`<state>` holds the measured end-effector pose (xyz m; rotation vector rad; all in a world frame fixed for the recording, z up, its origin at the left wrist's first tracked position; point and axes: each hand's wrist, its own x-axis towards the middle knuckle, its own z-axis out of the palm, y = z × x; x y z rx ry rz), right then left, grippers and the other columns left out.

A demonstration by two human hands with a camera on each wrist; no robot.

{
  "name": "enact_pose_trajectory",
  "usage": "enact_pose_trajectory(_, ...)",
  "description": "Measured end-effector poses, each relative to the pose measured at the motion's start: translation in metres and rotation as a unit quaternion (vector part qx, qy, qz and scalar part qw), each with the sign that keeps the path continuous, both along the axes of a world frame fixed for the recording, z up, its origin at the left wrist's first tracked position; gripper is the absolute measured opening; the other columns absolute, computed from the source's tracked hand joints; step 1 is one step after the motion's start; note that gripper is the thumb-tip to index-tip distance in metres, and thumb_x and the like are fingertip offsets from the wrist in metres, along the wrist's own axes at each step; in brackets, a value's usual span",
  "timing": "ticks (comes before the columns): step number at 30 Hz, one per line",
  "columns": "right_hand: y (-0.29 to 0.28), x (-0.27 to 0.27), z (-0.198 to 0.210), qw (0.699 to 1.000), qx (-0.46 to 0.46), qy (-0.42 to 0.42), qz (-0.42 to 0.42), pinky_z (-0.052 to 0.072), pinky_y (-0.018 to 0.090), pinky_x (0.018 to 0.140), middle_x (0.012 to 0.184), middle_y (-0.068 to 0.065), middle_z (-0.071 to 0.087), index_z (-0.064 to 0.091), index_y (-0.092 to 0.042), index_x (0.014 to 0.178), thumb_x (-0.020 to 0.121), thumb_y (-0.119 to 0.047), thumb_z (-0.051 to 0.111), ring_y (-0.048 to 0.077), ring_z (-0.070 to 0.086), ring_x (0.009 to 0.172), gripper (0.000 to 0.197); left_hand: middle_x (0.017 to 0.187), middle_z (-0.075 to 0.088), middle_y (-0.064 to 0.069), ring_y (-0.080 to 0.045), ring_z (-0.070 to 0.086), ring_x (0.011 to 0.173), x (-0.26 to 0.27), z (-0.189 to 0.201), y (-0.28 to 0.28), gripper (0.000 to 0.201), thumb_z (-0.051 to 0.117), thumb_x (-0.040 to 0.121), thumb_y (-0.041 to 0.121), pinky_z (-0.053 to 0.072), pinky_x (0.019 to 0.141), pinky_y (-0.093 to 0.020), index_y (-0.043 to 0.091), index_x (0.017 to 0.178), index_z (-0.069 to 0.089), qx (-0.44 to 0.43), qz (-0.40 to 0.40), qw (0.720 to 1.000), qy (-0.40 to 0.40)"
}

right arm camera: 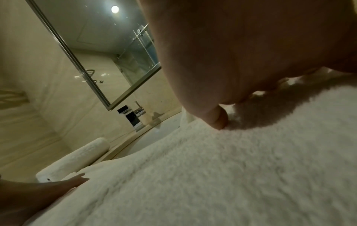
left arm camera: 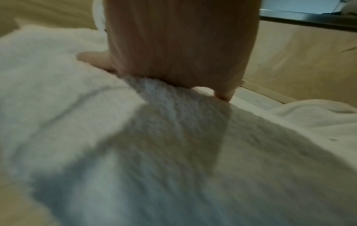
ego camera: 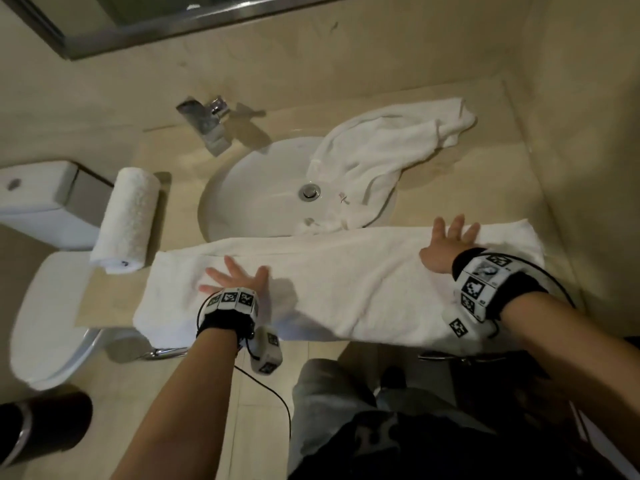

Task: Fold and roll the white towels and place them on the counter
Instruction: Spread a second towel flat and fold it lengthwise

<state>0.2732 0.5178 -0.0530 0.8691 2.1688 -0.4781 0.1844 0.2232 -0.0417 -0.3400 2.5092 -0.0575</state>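
Folded white towel (ego camera: 346,282) flat along the near edge of the surface (ego camera: 450,199), both hands pressing it.

Left hand (ego camera: 235,277) lies spread and flat near the towel's left end; right hand (ego camera: 446,244), fingers splayed wide, flat near its right end. Rolled towel (ego camera: 126,221) sits at frame left, just beside the strip. Loose crumpled towel (ego camera: 377,157) spills from upper right into the sink (ego camera: 256,188). Faucet (ego camera: 207,124) above; toilet (ego camera: 45,306) at lower left.
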Motion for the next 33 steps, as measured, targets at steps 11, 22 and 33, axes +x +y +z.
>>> enact_pose_trajectory(11,-0.039,-0.025,0.003,0.973,0.086,0.174,0.125,0.019,0.048,0.111,0.152,0.013,0.009,0.028,-0.015,0.141,0.09,-0.016,0.044,0.035,0.007,0.14,0.053,0.15,0.023,-0.005,-0.028,0.022,0.137,-0.053,-0.015,-0.09,0.038,0.037,0.096,0.032,0.016,0.11,-0.058,0.037,0.133,0.04,0.055,-0.032,0.991,0.116)
enact_pose_trajectory(22,-0.066,-0.061,0.0,0.952,0.062,0.149,0.259,0.031,0.034,0.099,0.125,0.009,0.048,0.057,-0.015,0.113,0.094,-0.027,0.046,0.03,0.039,0.119,0.025,0.136,0.044,-0.006,-0.026,0.032,0.13,-0.105,-0.007,-0.127,0.037,0.044,0.094,0.031,0.023,0.11,-0.047,0.017,0.128,0.047,-0.037,-0.24,0.968,0.057)
enact_pose_trajectory(33,-0.064,-0.074,-0.006,0.966,0.072,0.195,0.155,0.036,0.036,0.076,0.109,0.024,0.058,0.047,-0.003,0.11,0.099,-0.02,0.039,0.037,0.057,0.096,0.021,0.109,0.06,-0.028,-0.041,0.058,0.103,-0.148,0.001,-0.131,0.03,0.04,0.098,0.024,0.041,0.083,-0.044,-0.001,0.113,0.037,0.097,-0.215,0.97,0.054)
